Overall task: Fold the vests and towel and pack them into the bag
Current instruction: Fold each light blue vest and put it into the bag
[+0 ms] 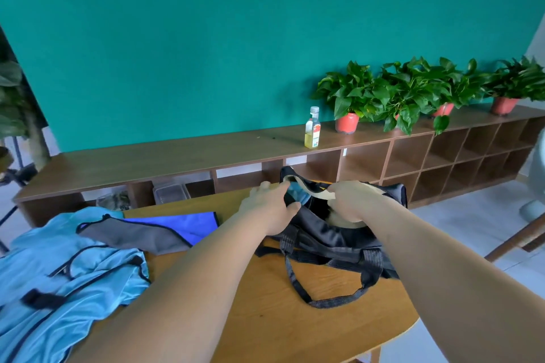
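A black bag [330,237] with loose straps lies on the wooden table [283,327], its mouth held apart. My left hand [271,200] grips the near-left edge of the opening, thumb on the black fabric. My right hand [351,200] pinches the pale inner lining at the right side. A bit of light blue cloth [298,193] shows inside the opening between my hands. A light blue vest [59,283] with dark trim lies crumpled at the table's left. A grey and blue vest [159,230] lies flat behind it.
A long low wooden shelf unit [206,153] runs along the green wall behind the table. On it stand an oil bottle [312,128] and several potted plants [351,100]. A chair arm [519,239] sits at the right.
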### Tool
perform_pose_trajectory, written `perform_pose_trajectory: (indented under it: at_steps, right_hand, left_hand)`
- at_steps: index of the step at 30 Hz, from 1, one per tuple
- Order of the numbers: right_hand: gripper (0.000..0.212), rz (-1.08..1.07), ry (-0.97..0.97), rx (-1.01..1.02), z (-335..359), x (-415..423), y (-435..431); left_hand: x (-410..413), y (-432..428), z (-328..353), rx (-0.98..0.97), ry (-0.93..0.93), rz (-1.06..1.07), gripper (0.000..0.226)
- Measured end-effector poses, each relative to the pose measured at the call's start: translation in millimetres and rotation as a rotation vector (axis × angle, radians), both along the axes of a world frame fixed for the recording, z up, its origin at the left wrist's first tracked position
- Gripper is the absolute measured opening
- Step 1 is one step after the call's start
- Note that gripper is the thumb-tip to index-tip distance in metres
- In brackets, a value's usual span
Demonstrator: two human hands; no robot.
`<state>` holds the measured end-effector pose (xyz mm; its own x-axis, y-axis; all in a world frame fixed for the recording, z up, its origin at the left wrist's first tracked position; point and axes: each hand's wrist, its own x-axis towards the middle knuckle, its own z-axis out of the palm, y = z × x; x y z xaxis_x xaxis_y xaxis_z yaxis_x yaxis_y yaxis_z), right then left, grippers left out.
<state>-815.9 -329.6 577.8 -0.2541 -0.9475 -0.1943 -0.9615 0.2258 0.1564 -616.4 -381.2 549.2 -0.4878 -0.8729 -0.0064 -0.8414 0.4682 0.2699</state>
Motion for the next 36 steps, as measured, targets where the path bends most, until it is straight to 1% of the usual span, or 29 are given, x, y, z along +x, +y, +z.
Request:
perform_pose_trajectory:
  at_steps: [1, 3, 7, 12, 14, 18, 21, 23, 26, 29, 32, 36]
  right_hand:
    - [0.034, 0.006, -0.03, -0.008, 2, 11, -2]
    - [0.04, 0.047, -0.029, -0.012, 4, 37, -2]
    - [0.041, 0.238, -0.033, -0.091, -2, 92, 6]
    - [0.043, 0.253, -0.094, -0.238, -30, 161, 8]
    - [0.045, 0.3, -0.138, -0.202, -44, 191, 5]
    - [0.053, 0.425, -0.16, -0.096, -74, 248, 7]
    - [0.058, 0.489, -0.248, -0.047, -97, 286, 16]
    - [0.061, 0.541, -0.316, -0.027, -115, 307, 20]
    - [0.068, 0.565, -0.371, 0.031, -149, 327, 28]
    - [0.072, 0.532, -0.369, 0.042, -187, 329, 37]
    - [0.073, 0.516, -0.304, -0.057, -225, 324, 48]
    - [0.078, 0.457, -0.419, -0.255, -238, 323, 53]
  left_hand:
    - [9, 6, -1, -0.006, -0.001, 0.005, 0.068]
    - [28, 19, -5, -0.019, -0.02, 0.015, 0.068]
    - [75, 43, -18, 0.009, -0.072, 0.074, 0.069]
    - [141, 64, -40, 0.018, -0.13, 0.185, 0.069]
    - [169, 71, -50, 0.008, -0.139, 0.248, 0.07]
    - [220, 81, -74, 0.006, -0.125, 0.346, 0.068]
    - [255, 91, -94, -0.045, -0.15, 0.418, 0.068]
    - [278, 96, -108, -0.052, -0.185, 0.518, 0.068]
    - [315, 105, -128, -0.019, -0.247, 0.723, 0.073]
    - [346, 118, -152, 0.014, -0.199, 0.832, 0.076]
    - [359, 128, -178, -0.087, -0.142, 0.8, 0.071]
    - [337, 134, -203, -0.252, -0.081, 0.614, 0.053]
